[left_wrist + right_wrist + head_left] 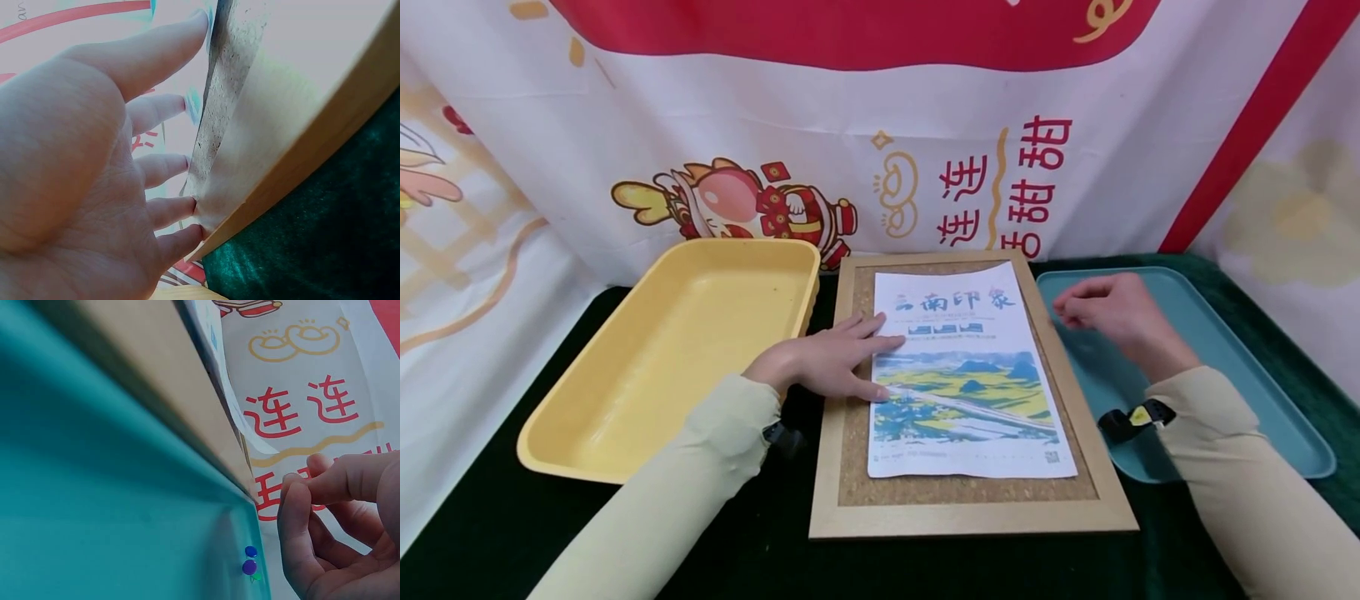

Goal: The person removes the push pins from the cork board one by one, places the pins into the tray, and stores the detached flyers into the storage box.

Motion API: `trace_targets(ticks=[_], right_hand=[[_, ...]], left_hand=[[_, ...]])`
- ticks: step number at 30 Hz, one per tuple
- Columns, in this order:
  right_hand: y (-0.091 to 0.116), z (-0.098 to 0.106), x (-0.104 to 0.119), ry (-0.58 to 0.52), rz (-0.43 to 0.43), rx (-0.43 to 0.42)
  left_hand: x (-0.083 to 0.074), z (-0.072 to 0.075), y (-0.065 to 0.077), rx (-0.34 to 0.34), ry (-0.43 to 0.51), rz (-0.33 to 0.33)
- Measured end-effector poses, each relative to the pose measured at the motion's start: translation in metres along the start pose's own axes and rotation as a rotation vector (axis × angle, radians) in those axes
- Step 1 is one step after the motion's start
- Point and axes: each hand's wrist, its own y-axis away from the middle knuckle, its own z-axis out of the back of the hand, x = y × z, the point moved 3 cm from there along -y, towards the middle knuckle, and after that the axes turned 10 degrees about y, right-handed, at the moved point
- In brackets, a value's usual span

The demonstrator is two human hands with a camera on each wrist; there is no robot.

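A printed poster sheet [970, 417] with a landscape picture lies on a wood-framed cork board [853, 462]. My left hand [827, 362] rests with spread, straight fingers on the sheet's left edge; in the left wrist view the fingertips touch the paper beside the bare cork. Over the far left part of a blue tray [1240, 375], close to the board's right edge, is my right hand [1116, 317]. Its thumb and index fingertips meet in the right wrist view, and no object shows between them. Blue [250, 551], purple [249, 567] and green push pins [256, 577] lie in the tray's corner.
A deep yellow tray [662, 350] stands left of the board. Dark green cloth [730, 542] covers the table. Behind everything hangs a white and red printed sheet [820, 108], near the far edges of the board and trays.
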Motion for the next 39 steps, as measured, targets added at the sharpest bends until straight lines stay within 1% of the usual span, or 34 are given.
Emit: trace_targets(ticks=[7, 14, 17, 20, 29, 33, 39], right_hand=[[0.004, 0.0, 0.005, 0.001, 0.014, -0.006], [0.009, 0.007, 0.009, 0.022, 0.014, 0.021], [0.015, 0.011, 0.011, 0.052, 0.014, 0.037], [0.021, 0.014, 0.014, 0.089, 0.021, 0.036], [0.044, 0.02, 0.024, 0.164, 0.077, 0.038], [0.051, 0.022, 0.025, 0.179, 0.097, 0.047], [0.053, 0.02, 0.023, 0.159, 0.084, 0.05]], left_hand=[[0.001, -0.001, 0.005, -0.001, -0.002, 0.002], [0.0, 0.0, 0.003, -0.002, 0.0, 0.0], [-0.001, 0.0, 0.001, 0.001, -0.004, -0.001], [-0.001, 0.001, 0.0, 0.002, -0.012, 0.004], [-0.001, 0.003, -0.001, 0.012, -0.018, 0.016], [-0.001, 0.004, -0.004, 0.016, -0.021, 0.012], [-0.001, 0.003, -0.002, 0.027, -0.019, 0.018]])
